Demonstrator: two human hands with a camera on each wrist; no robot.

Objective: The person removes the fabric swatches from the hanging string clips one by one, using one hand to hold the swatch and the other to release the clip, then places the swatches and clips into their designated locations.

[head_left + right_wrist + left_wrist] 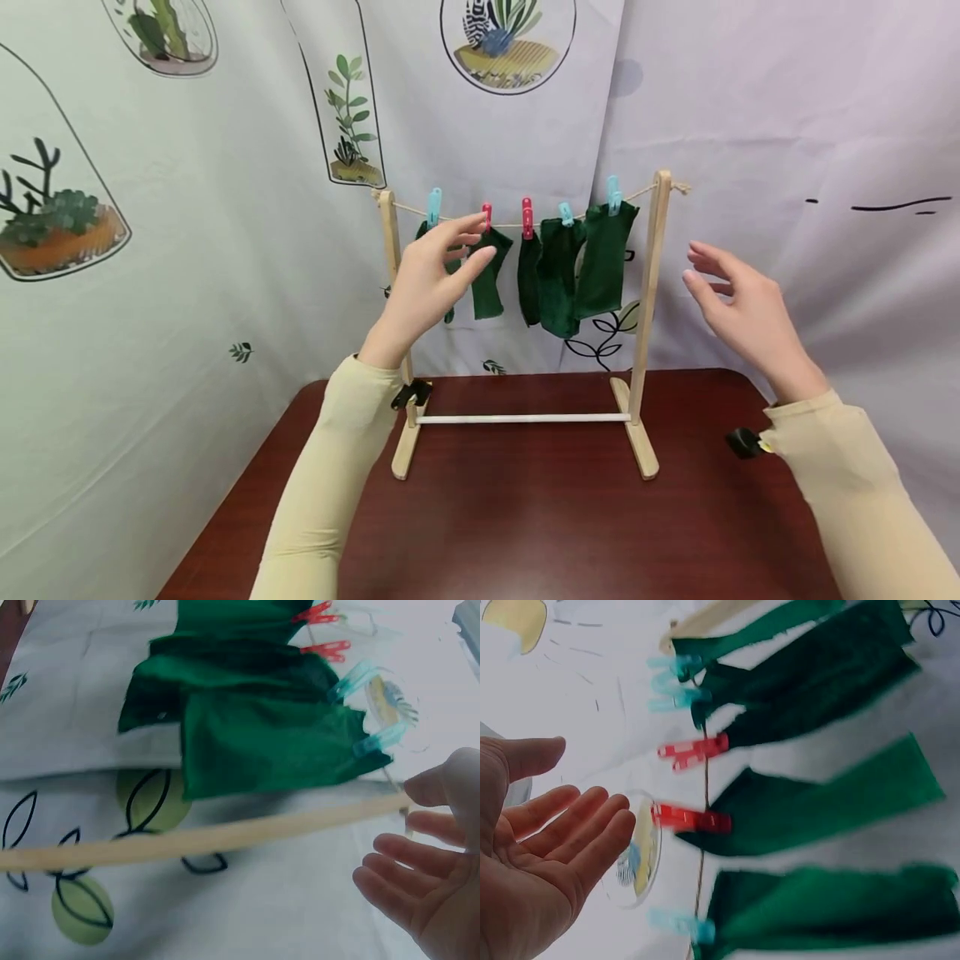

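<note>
Several dark green cloth pieces [604, 262] hang from a string line on a small wooden rack [651, 292]. Light blue clothespins [613, 196] and red clothespins [527, 218] clip them there. My left hand [427, 279] is raised in front of the line's left part, fingers loosely bent and holding nothing; it hides part of the leftmost cloth. In the left wrist view a red clothespin [691, 818] lies just beyond the fingertips. Right of the rack's right post, my right hand [738, 312] is in the air, holding nothing, its fingers relaxed and apart from the thumb.
The rack stands on a dark red-brown table [525, 508], its feet joined by a white rod [525, 419]. Behind hangs a pale curtain [247, 208] printed with plants in glass jars. Both sleeves carry a small black wrist device [744, 443].
</note>
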